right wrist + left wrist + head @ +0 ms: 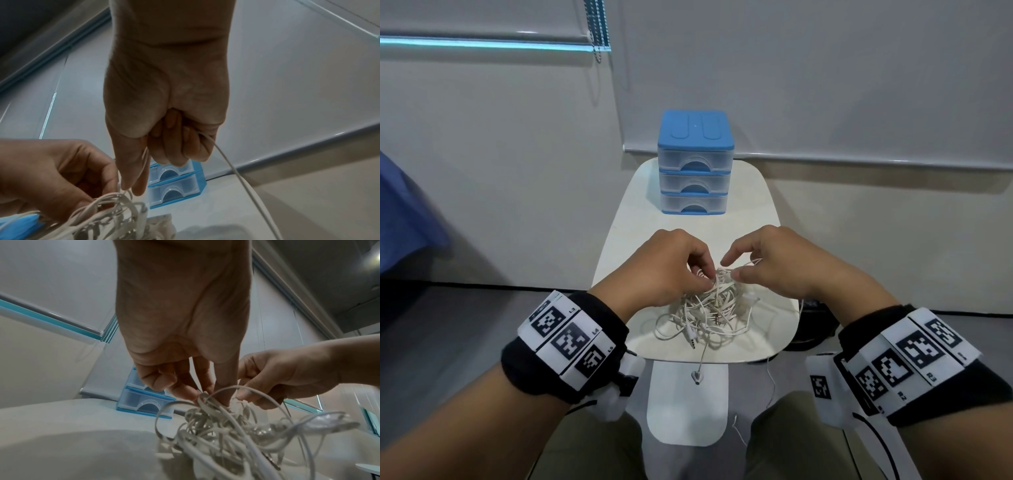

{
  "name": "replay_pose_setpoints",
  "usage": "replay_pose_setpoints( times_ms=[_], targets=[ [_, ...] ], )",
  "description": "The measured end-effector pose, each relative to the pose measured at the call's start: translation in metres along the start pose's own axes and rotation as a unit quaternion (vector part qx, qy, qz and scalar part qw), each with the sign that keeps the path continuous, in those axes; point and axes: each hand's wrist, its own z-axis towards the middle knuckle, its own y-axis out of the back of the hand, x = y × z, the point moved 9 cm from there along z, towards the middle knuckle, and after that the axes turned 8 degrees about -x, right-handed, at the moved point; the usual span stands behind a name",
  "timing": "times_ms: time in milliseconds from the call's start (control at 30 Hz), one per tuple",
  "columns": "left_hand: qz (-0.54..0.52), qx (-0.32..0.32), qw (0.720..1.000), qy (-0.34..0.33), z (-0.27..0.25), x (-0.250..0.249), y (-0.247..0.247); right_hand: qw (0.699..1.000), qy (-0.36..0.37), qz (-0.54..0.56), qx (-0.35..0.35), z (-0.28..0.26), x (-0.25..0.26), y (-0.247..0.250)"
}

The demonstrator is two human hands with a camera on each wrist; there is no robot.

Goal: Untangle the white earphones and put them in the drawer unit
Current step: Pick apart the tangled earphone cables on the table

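Pinching the earphones (709, 308), a white tangle on the tabletop (767, 339): left hand (667, 267) fingers (185, 391) closed on loops, right hand (774, 263) fingers (185, 146) curled round one cord. Beyond the fingers, the drawers (695, 164), all closed.
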Motion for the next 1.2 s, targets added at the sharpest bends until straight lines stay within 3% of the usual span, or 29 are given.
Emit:
replay_pose_setpoints(
  times_ms=[300, 700, 767, 833, 933, 1067, 1200],
  targets=[
    [0.045, -0.021, 0.999, 0.002, 0.008, -0.007, -0.002, 0.999, 0.017, 0.045, 0.016, 0.005, -0.001, -0.003],
    [0.028, 0.047, 0.998, 0.003, 0.018, -0.008, -0.026, 0.992, -0.038, 0.11, 0.049, 0.003, -0.011, -0.011],
    [0.029, 0.05, 0.998, -0.003, 0.018, -0.008, -0.024, 0.997, -0.062, 0.048, 0.03, 0.005, -0.021, -0.007],
    [0.027, 0.037, 0.999, -0.012, 0.018, -0.009, -0.015, 0.996, -0.08, 0.026, -0.035, 0.007, -0.032, 0.004],
    [0.008, -0.005, 0.999, -0.045, 0.016, -0.015, 0.001, 0.97, -0.034, 0.182, -0.155, 0.004, -0.024, 0.026],
    [-0.009, -0.034, 0.994, -0.102, 0.01, -0.023, 0.007, 0.941, 0.048, 0.313, -0.119, -0.001, 0.009, 0.014],
    [-0.074, -0.083, 0.992, -0.062, 0.004, -0.009, 0.017, 0.948, 0.04, 0.278, -0.148, -0.005, 0.005, 0.001]
  ],
)
